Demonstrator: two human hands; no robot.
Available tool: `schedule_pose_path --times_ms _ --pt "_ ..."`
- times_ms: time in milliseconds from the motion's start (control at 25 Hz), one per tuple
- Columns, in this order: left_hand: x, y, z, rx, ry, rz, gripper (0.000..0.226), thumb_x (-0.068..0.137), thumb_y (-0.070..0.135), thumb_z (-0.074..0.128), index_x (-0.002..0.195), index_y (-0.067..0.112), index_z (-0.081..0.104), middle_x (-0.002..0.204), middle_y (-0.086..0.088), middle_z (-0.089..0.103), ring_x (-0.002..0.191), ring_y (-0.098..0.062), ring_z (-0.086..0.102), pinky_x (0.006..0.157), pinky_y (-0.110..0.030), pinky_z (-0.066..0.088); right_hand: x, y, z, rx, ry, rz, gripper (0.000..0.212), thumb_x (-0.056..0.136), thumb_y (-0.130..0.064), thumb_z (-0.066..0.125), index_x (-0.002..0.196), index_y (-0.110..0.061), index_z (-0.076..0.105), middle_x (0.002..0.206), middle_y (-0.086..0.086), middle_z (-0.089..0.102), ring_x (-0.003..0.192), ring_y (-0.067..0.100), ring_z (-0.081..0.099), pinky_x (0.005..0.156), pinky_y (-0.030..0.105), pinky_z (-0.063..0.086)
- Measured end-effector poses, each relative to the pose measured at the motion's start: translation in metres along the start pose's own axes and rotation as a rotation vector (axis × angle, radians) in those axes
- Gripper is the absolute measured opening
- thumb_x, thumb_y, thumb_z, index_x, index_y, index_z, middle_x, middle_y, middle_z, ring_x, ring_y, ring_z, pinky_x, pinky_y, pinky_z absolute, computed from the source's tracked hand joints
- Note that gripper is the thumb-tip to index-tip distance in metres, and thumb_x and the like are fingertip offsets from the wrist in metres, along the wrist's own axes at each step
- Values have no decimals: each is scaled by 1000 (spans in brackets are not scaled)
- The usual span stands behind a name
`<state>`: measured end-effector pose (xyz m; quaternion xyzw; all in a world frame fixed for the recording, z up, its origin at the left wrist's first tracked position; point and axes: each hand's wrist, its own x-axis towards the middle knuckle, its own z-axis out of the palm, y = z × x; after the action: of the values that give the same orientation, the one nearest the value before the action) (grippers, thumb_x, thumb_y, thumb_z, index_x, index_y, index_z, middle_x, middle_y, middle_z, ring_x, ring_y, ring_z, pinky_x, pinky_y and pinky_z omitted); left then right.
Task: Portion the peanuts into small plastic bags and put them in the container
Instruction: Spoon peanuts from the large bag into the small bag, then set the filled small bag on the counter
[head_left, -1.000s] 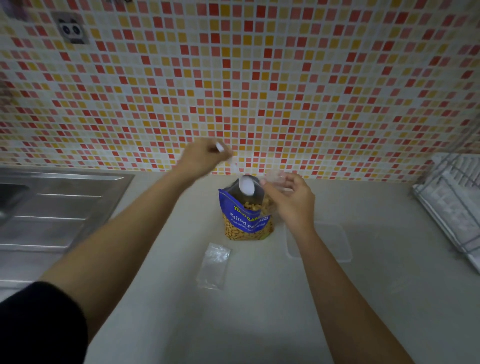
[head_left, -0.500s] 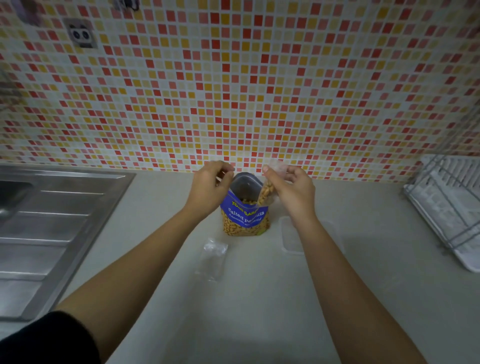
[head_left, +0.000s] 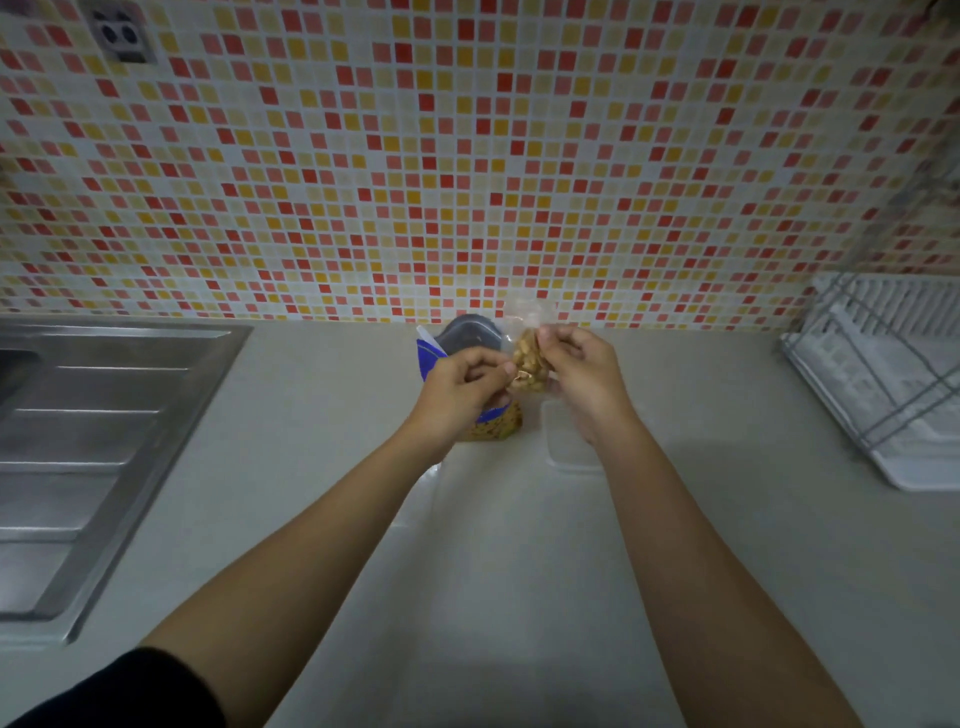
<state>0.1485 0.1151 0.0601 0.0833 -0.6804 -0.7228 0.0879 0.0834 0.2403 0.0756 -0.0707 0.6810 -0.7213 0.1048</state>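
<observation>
Now both hands meet above the counter, close to the tiled wall. The right hand has its fingers curled, with thumb and forefinger pinching the small bag just below its clear, crumpled top. The bag hangs upright in the air, its lower half packed with peanuts. The left hand is curled too, thumb and fingertips closed on the left side of the same bag; whether anything else sits inside that fist I cannot tell.

Behind and beneath the left hand stands the big peanut bag — blue, mouth open, its lower part showing nuts. Just to its right lies the container, a clear shallow box on the counter, partly covered by the right wrist. The small bag is above the counter, between the big bag and the container, not in the container.

A steel sink fills the left edge, a white dish rack the right. A socket sits high on the wall, and a black sleeve shows at the lower left.
</observation>
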Motion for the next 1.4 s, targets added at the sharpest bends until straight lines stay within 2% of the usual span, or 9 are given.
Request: schedule_pose_path --times_ms 160,320,440,560,760,920,1080,1240,1400 --pt "-14 -49 26 84 20 -59 25 96 21 49 101 2 65 84 -8 67 71 -9 66 77 -26 56 -13 47 -40 -71 219 -3 5 86 -22 64 82 -20 65 80 7 68 74 20 64 72 38 55" --pt "-39 -126 37 672 2 7 34 96 28 46 118 8 62 116 -11 67 108 -24 63 94 -20 39 -42 106 -91 -301 320 85 8 86 -19 64 87 -12 67 83 8 67 77 18 61 71 30 51" --pt "-58 -177 45 1048 -248 82 65 92 49 23 137 6 43 144 -14 44 134 -29 41 111 -30 28 -62 144 -125 -466 338 185 10 86 -16 64 88 -7 69 85 12 69 78 16 60 66 19 44" --pt "-67 -201 44 1334 -313 84 79 87 58 -1 147 11 21 157 -7 17 145 -26 16 116 -44 17 -63 164 -152 -576 344 266 16 86 -17 64 91 -3 69 91 15 71 83 21 62 74 26 42" --pt "-68 -201 48 1364 -305 80 77 84 54 -1 149 15 10 159 -1 5 147 -18 0 116 -33 1 -54 173 -171 -813 340 232 21 86 -23 64 91 -3 69 91 14 70 88 28 64 65 18 31" --pt "-70 -203 48 1365 -280 107 74 86 53 6 148 13 17 158 -3 13 146 -21 7 116 -36 6 -54 182 -170 -1040 391 230 28 86 -33 60 97 -8 67 97 15 68 94 34 62 76 34 47" --pt "-68 -195 45 1240 -294 122 79 89 59 8 146 7 25 155 -11 22 145 -27 17 117 -37 13 -55 183 -161 -1215 441 62 41 87 -39 50 103 -3 62 101 18 63 95 39 55 82 41 44" --pt "-59 -175 23 1042 28 238 56 95 38 34 123 -5 55 124 -27 57 116 -39 53 106 -24 28 -56 180 -114 -1156 349 -174 34 83 -33 45 96 -9 65 90 12 66 86 35 58 72 38 50" --pt "-45 -159 -31 1087 367 120 29 88 11 49 106 -6 63 104 -27 62 96 -45 56 90 -40 40 -62 195 -43 -1087 100 -229 36 80 -32 43 97 -9 65 92 12 66 87 35 60 76 38 51"
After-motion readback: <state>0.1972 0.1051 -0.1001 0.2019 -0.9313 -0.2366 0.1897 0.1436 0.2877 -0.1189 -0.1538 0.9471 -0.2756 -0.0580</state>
